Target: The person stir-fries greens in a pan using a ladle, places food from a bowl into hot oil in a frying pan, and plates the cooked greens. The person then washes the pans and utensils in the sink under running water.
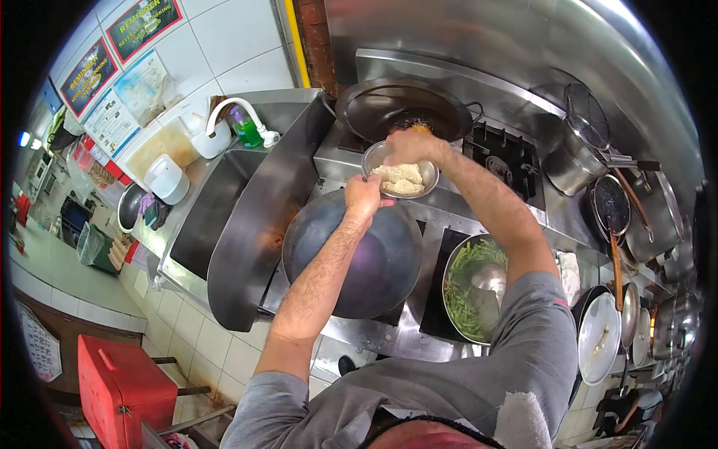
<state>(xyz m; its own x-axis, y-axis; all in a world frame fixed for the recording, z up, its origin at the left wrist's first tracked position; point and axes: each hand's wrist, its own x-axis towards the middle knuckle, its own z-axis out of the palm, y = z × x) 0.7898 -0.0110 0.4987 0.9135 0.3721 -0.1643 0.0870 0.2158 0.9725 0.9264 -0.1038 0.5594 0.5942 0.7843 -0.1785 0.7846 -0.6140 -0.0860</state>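
Observation:
My left hand (364, 196) grips the near left rim of a metal bowl (429, 175). Pale, crumb-coated pieces (400, 178) lie in the bowl. Over the bowl's far side is my right hand (407, 147), fingers pointing down and bent together; what they hold, if anything, is hidden. Just beyond the bowl a wide dark pan (374, 105) sits on the stove, with some orange-brown food at its near edge beside my right hand. Below my left forearm and the bowl stands a large dark wok (359, 262).
A pot of green vegetables (475, 299) with a ladle sits at the right. Left are a steel partition (247, 224), a sink (217, 202) and a green soap bottle (245, 131). Pots, strainers and lids line the right side. A red cooler box (120, 389) stands lower left.

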